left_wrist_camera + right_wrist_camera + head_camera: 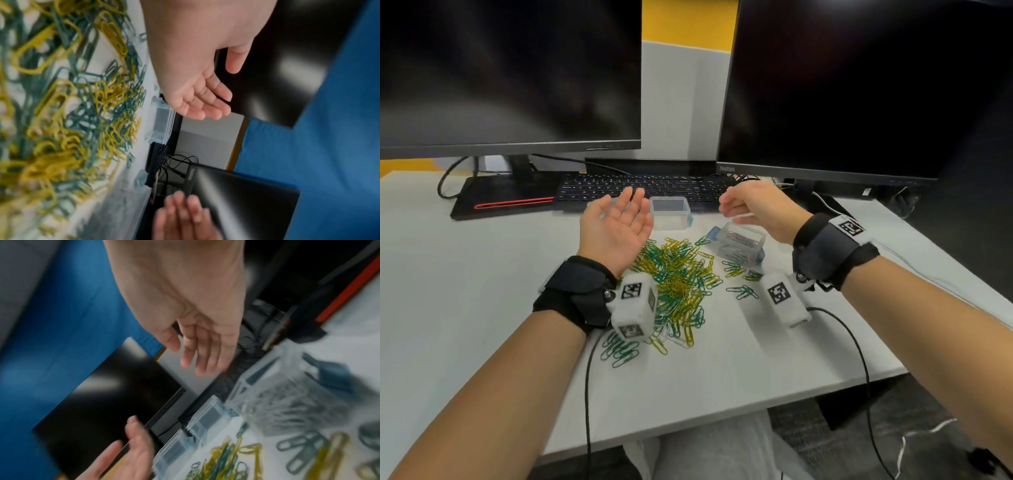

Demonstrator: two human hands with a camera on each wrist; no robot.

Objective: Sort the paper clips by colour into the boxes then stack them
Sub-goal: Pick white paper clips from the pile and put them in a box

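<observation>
Nearest on the white desk point(482, 308) is a small bunch of green clips point(619, 349). Just past it lies the big pile point(678, 277) of yellow and green clips all mixed up. The wrist camera on the left arm hangs over the near edge of the pile. A few more green clips point(743, 292) lie loose to the right of the pile.

Past those, a clear box point(739, 244) sits on the desk at a slant. It has blue clasps and is full of silver clips. It is just beside the pile, on the right.

Both hands are up in the air above the desk. The left hand point(618, 228) is turned palm up with its fingers spread loose, and it holds nothing. The right hand point(751, 209) hangs above the full box with its fingers loose and a little bent. It holds nothing too. In the right wrist view the fingers point(203, 350) point down and are not touching anything.

Between the two hands, a bit farther back, stands a second clear box point(670, 212). No clips show in it.

Behind that box is a black keyboard point(643, 187). At the back stand two dark screens point(510, 72), one on each side.
</observation>
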